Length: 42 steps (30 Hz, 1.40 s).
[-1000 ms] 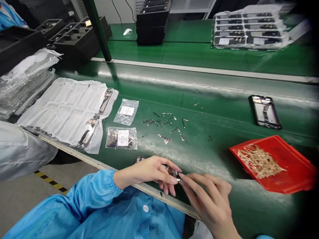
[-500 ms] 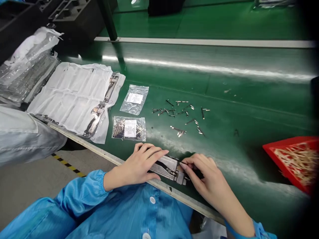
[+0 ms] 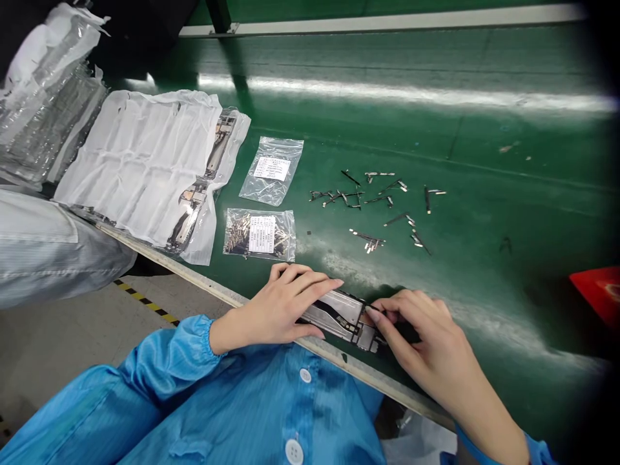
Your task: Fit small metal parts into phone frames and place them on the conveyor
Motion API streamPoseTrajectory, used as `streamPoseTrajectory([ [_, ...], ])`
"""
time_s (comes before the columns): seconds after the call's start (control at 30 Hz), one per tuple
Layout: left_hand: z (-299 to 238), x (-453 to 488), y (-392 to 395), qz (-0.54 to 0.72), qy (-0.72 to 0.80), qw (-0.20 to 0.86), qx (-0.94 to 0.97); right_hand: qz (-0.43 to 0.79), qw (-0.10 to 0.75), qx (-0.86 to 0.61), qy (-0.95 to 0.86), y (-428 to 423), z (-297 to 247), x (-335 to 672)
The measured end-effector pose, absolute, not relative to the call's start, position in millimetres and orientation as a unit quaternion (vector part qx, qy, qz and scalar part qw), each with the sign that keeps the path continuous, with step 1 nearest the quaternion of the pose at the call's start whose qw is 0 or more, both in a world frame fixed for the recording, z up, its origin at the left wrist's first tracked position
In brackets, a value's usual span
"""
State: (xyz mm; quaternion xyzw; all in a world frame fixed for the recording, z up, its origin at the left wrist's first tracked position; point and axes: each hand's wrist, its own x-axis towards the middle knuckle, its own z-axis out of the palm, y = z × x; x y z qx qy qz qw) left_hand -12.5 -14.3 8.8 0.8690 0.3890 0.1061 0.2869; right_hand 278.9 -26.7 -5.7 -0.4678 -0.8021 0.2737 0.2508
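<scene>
A slim silver metal frame (image 3: 334,315) lies at the front edge of a glossy green workbench (image 3: 436,148) — the left hand (image 3: 276,309) has its fingers extended flat over the frame's left end, the right hand (image 3: 421,332) has its fingertips curled, pinching the right end — with small loose metal strips (image 3: 372,206) scattered beyond.

A slim silver metal phone frame (image 3: 330,315) lies flat.

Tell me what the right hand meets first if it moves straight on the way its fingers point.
The right hand would meet the flat metal part first. It appears to be at that part's end already, though depth is hard to judge from this view.
</scene>
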Motion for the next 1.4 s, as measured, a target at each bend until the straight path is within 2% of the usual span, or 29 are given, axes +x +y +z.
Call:
streamPoseTrajectory([
  [0.43,15.7,-9.4,-12.6,0.092,0.384,0.304,0.867,0.179,0.251,-0.471,-0.826,-40.7,-15.7,271.7],
  [0.6,14.9,-10.2,-7.4,0.118,0.357,0.308,0.874,0.134,0.238,-0.603,-0.75,-53.5,-15.4,262.2],
  [0.67,13.5,-10.5,-6.0,0.163,0.337,0.302,0.877,0.174,0.235,-0.621,-0.727,-58.9,-9.2,260.4],
  [0.87,20.7,-4.7,-10.9,0.276,0.285,0.299,0.868,0.479,0.315,-0.629,-0.525,-72.4,15.5,258.2],
  [1.0,32.8,0.8,-14.6,0.254,0.308,0.278,0.874,0.513,0.354,-0.63,-0.463,-74.2,19.3,257.1],
  [1.2,42.1,3.6,-13.1,0.256,0.321,0.323,0.853,0.58,0.36,-0.581,-0.444,-71.0,20.9,258.9],
  [1.4,40.7,8.3,-16.5,0.219,0.331,0.299,0.868,0.594,0.373,-0.585,-0.407,-71.1,12.5,262.4],
])
